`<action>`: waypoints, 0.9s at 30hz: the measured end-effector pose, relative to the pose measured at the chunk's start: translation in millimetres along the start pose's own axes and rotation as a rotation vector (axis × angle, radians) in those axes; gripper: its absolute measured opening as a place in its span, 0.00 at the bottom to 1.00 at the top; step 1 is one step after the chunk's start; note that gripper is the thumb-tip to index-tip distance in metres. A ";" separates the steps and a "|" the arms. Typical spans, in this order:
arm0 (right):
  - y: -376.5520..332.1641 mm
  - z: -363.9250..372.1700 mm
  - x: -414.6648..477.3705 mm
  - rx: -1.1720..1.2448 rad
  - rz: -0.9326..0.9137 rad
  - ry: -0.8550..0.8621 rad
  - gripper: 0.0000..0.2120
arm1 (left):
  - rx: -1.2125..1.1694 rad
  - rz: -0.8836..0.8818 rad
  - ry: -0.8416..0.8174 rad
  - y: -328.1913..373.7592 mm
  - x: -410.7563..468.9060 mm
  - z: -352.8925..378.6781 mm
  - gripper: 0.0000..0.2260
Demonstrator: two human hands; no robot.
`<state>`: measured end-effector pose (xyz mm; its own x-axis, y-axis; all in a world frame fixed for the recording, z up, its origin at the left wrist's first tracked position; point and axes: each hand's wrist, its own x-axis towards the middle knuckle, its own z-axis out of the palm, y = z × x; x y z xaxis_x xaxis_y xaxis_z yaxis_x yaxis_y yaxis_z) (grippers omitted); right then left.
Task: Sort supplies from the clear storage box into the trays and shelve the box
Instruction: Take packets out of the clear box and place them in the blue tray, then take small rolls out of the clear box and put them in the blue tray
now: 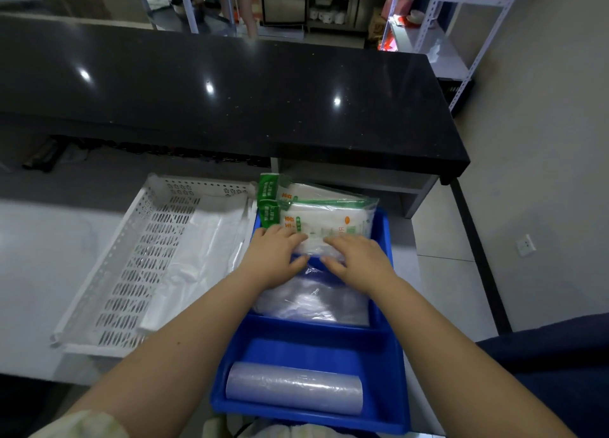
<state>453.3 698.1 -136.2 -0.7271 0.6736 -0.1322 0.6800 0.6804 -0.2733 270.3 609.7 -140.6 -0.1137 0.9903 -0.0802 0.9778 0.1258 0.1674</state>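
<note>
Left hand (276,256) and right hand (357,259) hide the green-edged packets' (326,212) near end in the blue tray (387,401); their print is unreadable.

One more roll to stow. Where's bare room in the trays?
Free: white tray floor, left of its white bags; blue tray strip between divider and film roll. Crowded: far compartment, left hand and right hand on green-labelled packs.
</note>
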 end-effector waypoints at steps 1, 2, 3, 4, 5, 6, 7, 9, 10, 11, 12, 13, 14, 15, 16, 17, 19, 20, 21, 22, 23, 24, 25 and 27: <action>-2.6 -5.2 2.0 0.002 -0.031 0.056 0.23 | 0.003 -0.003 0.039 -0.4 -0.6 -6.2 0.24; -6.3 -10.0 5.2 0.000 -0.067 0.099 0.23 | 0.011 -0.011 0.077 -1.0 -1.4 -13.1 0.24; -11.8 -14.9 8.6 -0.001 -0.110 0.137 0.22 | 0.019 -0.025 0.116 -2.2 -2.5 -20.3 0.25; -17.9 -18.7 13.1 0.003 -0.153 0.170 0.22 | 0.023 -0.045 0.153 -3.8 -4.1 -27.7 0.25; -24.4 -21.8 18.2 0.011 -0.195 0.196 0.22 | 0.026 -0.070 0.185 -5.8 -6.9 -34.8 0.25; -31.6 -24.2 23.3 0.023 -0.234 0.217 0.22 | 0.029 -0.096 0.213 -8.4 -11.0 -41.4 0.25; -39.4 -25.5 28.4 0.035 -0.269 0.234 0.22 | 0.033 -0.120 0.241 -11.6 -16.8 -46.7 0.25; -55.8 -26.0 37.6 0.055 -0.328 0.274 0.23 | 0.034 -0.180 0.305 -20.2 -32.8 -52.4 0.26; -64.7 -24.6 41.7 0.064 -0.357 0.293 0.23 | 0.037 -0.223 0.328 -25.9 -43.2 -53.8 0.26; -74.8 -22.8 44.9 0.070 -0.387 0.301 0.23 | 0.041 -0.272 0.339 -32.1 -55.0 -54.4 0.26; -86.2 -20.6 47.2 0.071 -0.420 0.295 0.23 | 0.046 -0.325 0.345 -38.5 -68.0 -54.1 0.25; -99.1 -17.8 49.0 0.066 -0.461 0.284 0.23 | 0.049 -0.379 0.349 -45.1 -81.8 -53.2 0.25; -113.4 -14.0 49.8 0.061 -0.510 0.279 0.23 | 0.049 -0.434 0.352 -51.5 -97.0 -52.2 0.25; -129.1 -9.8 49.5 0.060 -0.561 0.272 0.23 | 0.047 -0.488 0.355 -57.7 -113.0 -51.4 0.25; -145.7 -5.5 48.2 0.065 -0.609 0.257 0.23 | 0.041 -0.542 0.357 -63.8 -129.1 -51.4 0.24; -163.6 -1.0 46.2 0.069 -0.655 0.234 0.23 | 0.033 -0.597 0.362 -70.0 -146.0 -51.6 0.24; -200.8 6.8 39.8 0.059 -0.739 0.194 0.23 | 0.012 -0.705 0.374 -83.5 -181.9 -53.3 0.24; -219.7 10.6 35.4 0.057 -0.777 0.187 0.23 | 0.008 -0.752 0.387 -90.7 -201.2 -54.8 0.23; -238.3 14.5 31.0 0.060 -0.814 0.188 0.24 | 0.008 -0.795 0.403 -98.4 -220.9 -56.3 0.23; -256.9 18.8 26.1 0.064 -0.850 0.193 0.24 | 0.006 -0.838 0.423 -106.3 -241.8 -57.3 0.23; -276.7 23.7 21.1 0.068 -0.888 0.201 0.25 | 0.000 -0.884 0.451 -115.4 -263.9 -57.8 0.22; -296.8 28.8 15.7 0.070 -0.923 0.207 0.25 | -0.011 -0.928 0.482 -124.4 -286.0 -58.4 0.22; -317.8 34.7 10.4 0.071 -0.953 0.206 0.24 | -0.020 -0.971 0.508 -133.6 -308.8 -59.2 0.21; -364.9 49.4 -2.6 0.074 -1.014 0.193 0.23 | -0.023 -1.053 0.541 -152.9 -357.2 -59.7 0.20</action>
<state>202.4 433.8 -83.2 -0.9233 -0.1668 0.3460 -0.2557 0.9390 -0.2298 150.9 240.2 -79.0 -0.9263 0.2935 0.2363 0.3550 0.8900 0.2861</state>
